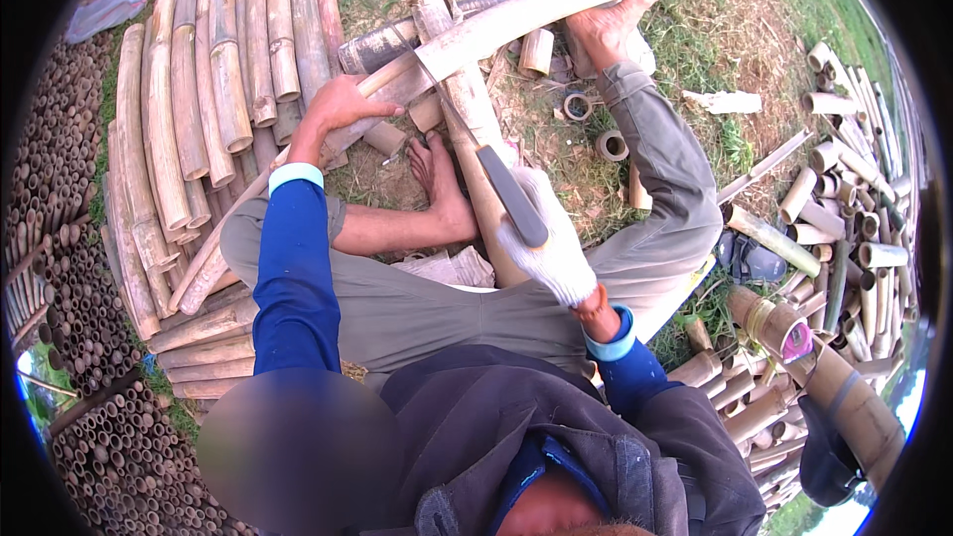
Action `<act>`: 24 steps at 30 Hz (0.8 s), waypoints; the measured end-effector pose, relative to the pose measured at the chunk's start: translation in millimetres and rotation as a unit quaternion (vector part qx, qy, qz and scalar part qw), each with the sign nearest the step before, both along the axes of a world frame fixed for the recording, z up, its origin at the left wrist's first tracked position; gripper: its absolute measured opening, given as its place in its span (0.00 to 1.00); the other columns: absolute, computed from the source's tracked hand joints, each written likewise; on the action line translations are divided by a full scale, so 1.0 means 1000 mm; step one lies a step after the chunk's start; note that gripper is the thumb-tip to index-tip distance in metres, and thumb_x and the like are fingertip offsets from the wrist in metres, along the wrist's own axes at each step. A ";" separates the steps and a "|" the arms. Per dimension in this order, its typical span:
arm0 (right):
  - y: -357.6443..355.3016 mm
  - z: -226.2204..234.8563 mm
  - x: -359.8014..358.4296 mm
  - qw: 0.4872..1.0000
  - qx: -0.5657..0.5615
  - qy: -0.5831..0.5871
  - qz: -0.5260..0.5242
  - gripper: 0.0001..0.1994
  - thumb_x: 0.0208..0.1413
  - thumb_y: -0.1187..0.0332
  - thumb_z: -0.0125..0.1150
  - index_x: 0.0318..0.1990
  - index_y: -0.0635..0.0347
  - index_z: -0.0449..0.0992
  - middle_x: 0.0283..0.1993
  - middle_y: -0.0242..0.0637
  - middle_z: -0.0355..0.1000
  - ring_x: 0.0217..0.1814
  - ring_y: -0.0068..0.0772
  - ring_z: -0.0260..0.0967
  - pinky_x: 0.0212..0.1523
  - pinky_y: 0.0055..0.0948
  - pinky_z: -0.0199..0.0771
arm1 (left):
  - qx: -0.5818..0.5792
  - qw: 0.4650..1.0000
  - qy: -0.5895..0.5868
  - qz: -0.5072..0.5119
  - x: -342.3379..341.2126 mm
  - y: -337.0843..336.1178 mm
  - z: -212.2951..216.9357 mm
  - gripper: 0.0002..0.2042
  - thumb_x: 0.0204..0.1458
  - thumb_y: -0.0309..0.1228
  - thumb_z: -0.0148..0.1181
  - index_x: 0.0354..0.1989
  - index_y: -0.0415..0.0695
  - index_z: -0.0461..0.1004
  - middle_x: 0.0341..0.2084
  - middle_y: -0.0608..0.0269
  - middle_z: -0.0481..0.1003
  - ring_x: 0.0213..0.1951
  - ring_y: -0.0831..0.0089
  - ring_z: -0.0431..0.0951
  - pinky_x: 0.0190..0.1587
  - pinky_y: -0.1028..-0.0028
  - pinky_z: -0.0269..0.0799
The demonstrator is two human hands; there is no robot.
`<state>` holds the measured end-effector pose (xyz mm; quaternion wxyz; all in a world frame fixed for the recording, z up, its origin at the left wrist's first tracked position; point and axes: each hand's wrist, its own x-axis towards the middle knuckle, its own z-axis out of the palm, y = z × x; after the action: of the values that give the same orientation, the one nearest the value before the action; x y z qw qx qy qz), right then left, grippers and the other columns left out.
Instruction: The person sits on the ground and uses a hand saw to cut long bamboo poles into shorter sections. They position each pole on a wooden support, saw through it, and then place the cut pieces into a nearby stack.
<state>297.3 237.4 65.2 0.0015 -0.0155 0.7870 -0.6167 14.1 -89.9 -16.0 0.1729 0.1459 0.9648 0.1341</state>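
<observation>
**Fingers on bamboo and blade**

Fingers [382,109] of the bare left hand [342,104] curl closed over a long pale bamboo pole [556,5]. The gloved right hand [554,248] grips the handle of a big knife [476,139], its blade meeting the pole. A bare foot [611,25] presses the pole farther along. Cut bamboo lengths [199,89] lie stacked at the left.

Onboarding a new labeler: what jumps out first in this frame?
At centre, the gloved right hand grips a big knife with its blade against a long pale bamboo pole, which the bare left hand steadies and a bare foot pins at top. Stacked split bamboo slats fill the left; cut bamboo tubes crowd the right.
</observation>
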 end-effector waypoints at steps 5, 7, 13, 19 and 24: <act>0.032 0.036 0.081 0.995 0.052 -0.085 0.015 0.32 0.54 0.76 0.68 0.68 0.65 0.71 0.62 0.52 0.74 0.65 0.52 0.76 0.69 0.43 0.74 | 0.025 0.999 -0.024 0.007 0.013 0.025 0.019 0.51 0.35 0.75 0.75 0.56 0.37 0.86 0.47 0.36 0.86 0.51 0.43 0.88 0.56 0.55 0.80; 0.019 0.021 0.028 0.997 0.044 -0.062 0.000 0.31 0.56 0.75 0.68 0.70 0.66 0.70 0.63 0.51 0.75 0.65 0.48 0.77 0.70 0.41 0.73 | 0.043 0.997 -0.057 -0.010 0.010 0.031 0.029 0.50 0.37 0.76 0.73 0.54 0.39 0.87 0.44 0.37 0.87 0.49 0.44 0.88 0.55 0.54 0.80; -0.032 -0.032 -0.110 0.998 -0.024 0.055 -0.003 0.27 0.63 0.70 0.71 0.68 0.65 0.70 0.61 0.48 0.75 0.63 0.40 0.75 0.67 0.37 0.74 | 0.034 0.997 -0.053 0.044 0.002 0.021 0.033 0.49 0.43 0.81 0.66 0.47 0.38 0.88 0.35 0.42 0.87 0.43 0.46 0.87 0.50 0.51 0.79; -0.031 -0.039 -0.105 0.996 -0.012 0.083 -0.012 0.25 0.65 0.70 0.68 0.67 0.66 0.70 0.62 0.51 0.74 0.64 0.47 0.75 0.68 0.39 0.74 | 0.070 0.908 0.409 0.062 0.015 0.018 0.016 0.51 0.44 0.63 0.81 0.74 0.47 0.72 0.65 0.41 0.77 0.61 0.43 0.80 0.64 0.48 0.75; -0.026 -0.038 -0.106 0.998 -0.008 0.067 -0.009 0.25 0.64 0.73 0.66 0.67 0.65 0.69 0.59 0.49 0.74 0.61 0.44 0.75 0.65 0.36 0.75 | -0.003 0.995 0.098 0.025 0.045 0.062 0.019 0.51 0.41 0.56 0.84 0.73 0.44 0.71 0.55 0.40 0.84 0.57 0.41 0.84 0.58 0.46 0.80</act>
<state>191.3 211.3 27.6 -0.0565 -0.0497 0.7805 -0.6206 59.1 -28.1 3.0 0.0741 0.1340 0.9808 0.1208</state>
